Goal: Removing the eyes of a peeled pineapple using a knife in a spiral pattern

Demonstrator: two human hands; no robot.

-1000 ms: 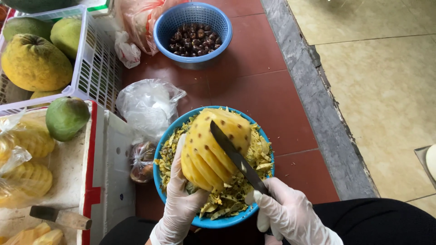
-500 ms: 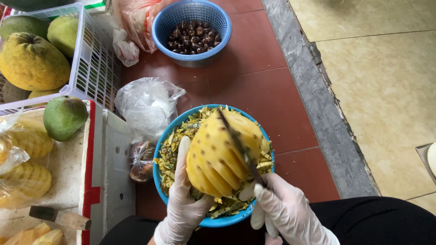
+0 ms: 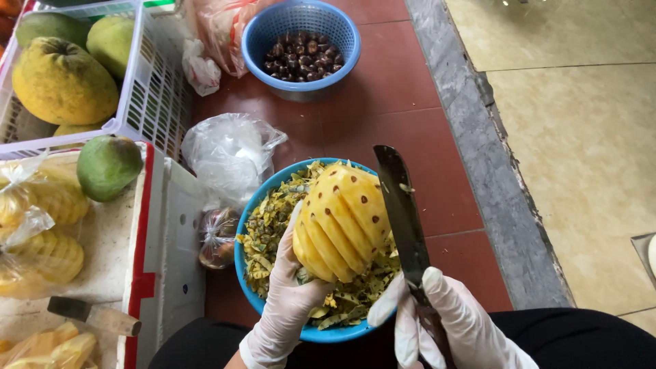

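My left hand (image 3: 287,304), in a white glove, grips the bottom of a peeled yellow pineapple (image 3: 345,222) with spiral grooves and brown eyes. It stands over a blue bowl (image 3: 247,273) full of green-yellow peel scraps. My right hand (image 3: 454,321), also gloved, holds a dark-bladed knife (image 3: 403,212) by its handle. The blade points up and away, just right of the pineapple and off its surface.
A second blue bowl (image 3: 270,31) of dark round nuts sits farther ahead. A crumpled clear plastic bag (image 3: 229,157) lies left of the peel bowl. A white basket (image 3: 154,102) holds large green-yellow fruits. Bagged peeled pineapples (image 3: 41,232) and a wooden-handled tool (image 3: 96,316) rest on a white box.
The knife lay across the pineapple, cutting a groove; now it has lifted off to the right side, blade upright. My left hand turned the pineapple slightly.
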